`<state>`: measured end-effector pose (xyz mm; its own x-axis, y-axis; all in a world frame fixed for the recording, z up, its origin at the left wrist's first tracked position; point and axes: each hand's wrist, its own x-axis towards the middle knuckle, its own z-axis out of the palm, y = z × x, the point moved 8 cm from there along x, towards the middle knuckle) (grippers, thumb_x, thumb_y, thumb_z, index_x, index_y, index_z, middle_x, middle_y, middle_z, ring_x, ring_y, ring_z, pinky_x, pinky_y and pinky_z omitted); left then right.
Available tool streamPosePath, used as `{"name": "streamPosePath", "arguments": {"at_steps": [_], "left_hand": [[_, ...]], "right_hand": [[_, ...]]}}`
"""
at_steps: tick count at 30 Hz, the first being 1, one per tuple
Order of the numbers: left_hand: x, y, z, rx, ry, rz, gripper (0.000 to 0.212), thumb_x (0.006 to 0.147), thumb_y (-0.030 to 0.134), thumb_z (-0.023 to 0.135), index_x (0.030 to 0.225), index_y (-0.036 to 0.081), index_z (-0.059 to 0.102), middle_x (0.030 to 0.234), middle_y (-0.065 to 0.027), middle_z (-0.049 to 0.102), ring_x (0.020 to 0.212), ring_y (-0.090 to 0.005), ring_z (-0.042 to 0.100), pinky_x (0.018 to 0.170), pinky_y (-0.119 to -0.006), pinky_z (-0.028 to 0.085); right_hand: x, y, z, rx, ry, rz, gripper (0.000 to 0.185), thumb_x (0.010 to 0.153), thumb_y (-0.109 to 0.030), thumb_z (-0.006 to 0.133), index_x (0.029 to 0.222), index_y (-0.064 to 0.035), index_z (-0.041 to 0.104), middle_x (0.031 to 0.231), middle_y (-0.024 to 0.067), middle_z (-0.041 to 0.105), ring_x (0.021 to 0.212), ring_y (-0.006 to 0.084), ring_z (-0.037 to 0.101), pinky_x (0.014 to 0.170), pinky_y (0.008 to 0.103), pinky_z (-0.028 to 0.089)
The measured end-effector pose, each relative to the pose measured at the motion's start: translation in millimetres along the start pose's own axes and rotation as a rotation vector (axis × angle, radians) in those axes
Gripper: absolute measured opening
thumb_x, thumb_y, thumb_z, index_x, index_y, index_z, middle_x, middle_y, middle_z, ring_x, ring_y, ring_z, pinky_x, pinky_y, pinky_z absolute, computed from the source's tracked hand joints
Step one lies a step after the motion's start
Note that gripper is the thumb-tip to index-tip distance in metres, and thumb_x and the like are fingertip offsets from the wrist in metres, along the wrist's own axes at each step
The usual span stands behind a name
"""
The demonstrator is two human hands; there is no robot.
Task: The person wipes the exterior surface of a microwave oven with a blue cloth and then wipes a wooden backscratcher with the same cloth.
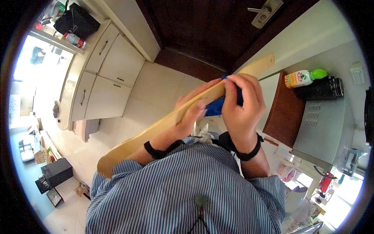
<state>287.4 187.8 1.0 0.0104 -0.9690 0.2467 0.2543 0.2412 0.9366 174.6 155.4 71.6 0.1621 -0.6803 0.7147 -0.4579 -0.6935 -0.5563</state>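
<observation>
A long, flat strip of pale wood runs slantwise in front of my chest, its broad rounded end low at the left and its narrower end up at the right. My left hand grips the strip near its middle, thumb on the near face and fingers behind. My right hand is closer to the narrow end, thumb and fingertips pinching a bit of blue material at the strip's upper edge. More of this blue material hangs behind and below the wood, partly hidden by both hands. Black bands circle both wrists.
A dark door with a metal handle stands ahead. White cabinets line the left, with a bottle and a black bag on top. On the right, a green-capped bottle and a black cylindrical container lie by a grey metal appliance.
</observation>
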Motion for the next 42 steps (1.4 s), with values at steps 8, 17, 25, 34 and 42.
{"name": "streamPosePath", "arguments": {"at_steps": [8,17,25,34,42], "left_hand": [[-3.6,-7.8,-5.5,0.106,0.008,-0.064,0.050,0.090,0.032,0.043,0.130,0.004,0.041,0.083,-0.0030,0.058,0.059,-0.0046,0.042,0.052,-0.021,0.034],[-2.6,-7.5,-5.6,0.064,-0.021,-0.112,0.052,0.091,0.034,0.040,0.131,0.000,0.038,0.105,-0.0092,0.053,0.086,-0.0131,0.046,0.075,-0.026,0.036],[3.2,-4.8,-0.2,-0.175,0.017,-0.057,0.049,0.094,0.030,0.036,0.132,0.000,0.036,0.119,-0.0117,0.052,0.114,-0.0185,0.046,0.095,-0.030,0.037],[10.9,-7.7,0.6,-0.453,0.075,-0.150,0.056,0.091,0.038,0.036,0.131,-0.001,0.034,0.128,-0.0149,0.045,0.117,-0.0238,0.045,0.101,-0.036,0.033],[1.8,-19.4,-6.9,-0.465,0.090,-0.230,0.053,0.092,0.037,0.034,0.129,0.000,0.037,0.124,-0.0138,0.049,0.113,-0.0233,0.048,0.098,-0.037,0.035]], "right_hand": [[1.8,5.3,3.1,0.011,-0.038,0.031,0.013,0.074,0.001,0.063,0.086,-0.0003,0.058,0.086,0.0139,0.058,0.077,0.0291,0.059,0.066,0.0344,0.048],[3.5,7.4,4.3,0.014,-0.026,0.049,0.011,0.075,0.001,0.062,0.085,-0.0001,0.057,0.083,0.0140,0.058,0.075,0.0292,0.059,0.066,0.0348,0.048],[8.0,-0.1,6.2,-0.021,-0.043,-0.006,0.012,0.075,-0.001,0.063,0.086,-0.0011,0.058,0.084,0.0133,0.059,0.076,0.0288,0.059,0.066,0.0348,0.049],[-6.4,-7.2,19.8,-0.070,-0.026,-0.093,0.020,0.076,-0.003,0.064,0.094,-0.0014,0.057,0.090,0.0143,0.057,0.082,0.0295,0.058,0.069,0.0361,0.049],[-2.2,-13.8,22.4,-0.002,-0.011,-0.093,0.018,0.075,-0.001,0.064,0.093,-0.0011,0.058,0.089,0.0132,0.058,0.079,0.0274,0.059,0.067,0.0334,0.049]]}}
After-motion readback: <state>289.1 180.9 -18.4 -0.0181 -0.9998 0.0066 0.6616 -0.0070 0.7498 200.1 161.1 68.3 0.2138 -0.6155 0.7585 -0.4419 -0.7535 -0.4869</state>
